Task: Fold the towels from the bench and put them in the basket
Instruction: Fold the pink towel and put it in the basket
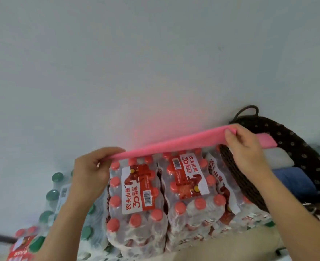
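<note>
Both hands pinch a pink towel (174, 143) by its ends, left hand (91, 170) and right hand (244, 146) stretching it flat above packs of bottled water (174, 194), beside the dark basket (291, 147) holding folded towels (287, 178).

Shrink-wrapped packs (174, 194) of red-capped water bottles stand against a pale wall (155, 63). A dark woven basket (291, 140) sits at their right end.

Left hand (90, 167) and right hand (245, 146) raised apart, fingers pinching
</note>
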{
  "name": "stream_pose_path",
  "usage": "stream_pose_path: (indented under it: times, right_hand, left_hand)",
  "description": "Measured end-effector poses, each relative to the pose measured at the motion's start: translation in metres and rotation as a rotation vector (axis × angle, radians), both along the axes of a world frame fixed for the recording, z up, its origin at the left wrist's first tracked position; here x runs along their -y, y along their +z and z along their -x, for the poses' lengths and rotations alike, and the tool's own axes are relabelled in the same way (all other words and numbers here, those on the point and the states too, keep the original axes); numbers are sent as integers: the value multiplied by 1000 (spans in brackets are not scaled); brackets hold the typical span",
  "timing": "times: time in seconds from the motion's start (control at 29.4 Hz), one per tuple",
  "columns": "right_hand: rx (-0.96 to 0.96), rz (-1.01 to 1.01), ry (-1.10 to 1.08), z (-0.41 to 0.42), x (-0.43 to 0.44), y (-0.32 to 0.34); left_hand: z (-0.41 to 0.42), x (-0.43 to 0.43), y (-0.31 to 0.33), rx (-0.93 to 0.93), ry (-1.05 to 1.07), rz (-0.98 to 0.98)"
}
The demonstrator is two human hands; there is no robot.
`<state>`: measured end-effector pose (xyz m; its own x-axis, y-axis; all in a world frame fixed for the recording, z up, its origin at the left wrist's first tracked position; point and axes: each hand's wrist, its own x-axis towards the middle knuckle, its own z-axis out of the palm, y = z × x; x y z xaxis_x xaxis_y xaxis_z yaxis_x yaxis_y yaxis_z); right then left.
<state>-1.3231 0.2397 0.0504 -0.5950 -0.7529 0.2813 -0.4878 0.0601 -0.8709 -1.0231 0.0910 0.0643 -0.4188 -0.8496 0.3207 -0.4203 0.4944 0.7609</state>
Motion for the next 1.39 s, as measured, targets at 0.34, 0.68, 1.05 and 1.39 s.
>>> stream_pose_path:
  times: [0.34, 0.68, 1.05, 1.39]
  right_hand:
    - [180, -241, -46, -56, -118, -105]
    - [167, -300, -124, -65, -150, -92]
    - [216, -253, -145, -56, -97, -73]
    - [26, -331, -230, -13, 14, -83]
  left_hand:
    - [-56, -71, -97, 349, -273, -108]
    - [-73, -82, -105, 427, -376, -434]
    - [-54, -59, -94, -166, -146, -748]
    - [22, -2, -102, -205, 271, -584]
